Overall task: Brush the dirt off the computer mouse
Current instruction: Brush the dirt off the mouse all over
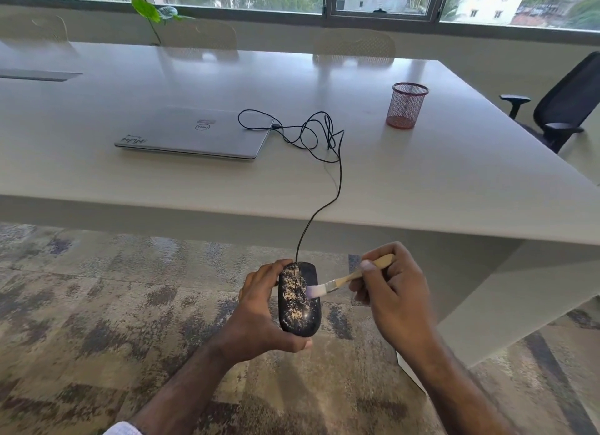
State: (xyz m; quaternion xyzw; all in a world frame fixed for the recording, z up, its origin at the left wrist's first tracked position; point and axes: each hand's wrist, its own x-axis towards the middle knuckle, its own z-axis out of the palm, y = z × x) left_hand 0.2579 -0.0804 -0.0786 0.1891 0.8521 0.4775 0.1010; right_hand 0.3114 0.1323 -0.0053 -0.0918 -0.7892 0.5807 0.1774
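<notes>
A black computer mouse speckled with pale dirt is held in the air below the table's front edge, over the carpet. My left hand grips it from the left side and underneath. My right hand holds a small wooden-handled brush; its pale bristles touch the mouse's right side near the middle. The mouse's black cable runs up over the table edge, loops on the tabletop and reaches the closed silver laptop.
The white table spans the view, with a red mesh pen cup at the right. A black office chair stands at the far right. Pale chairs and a green plant sit along the far side below windows.
</notes>
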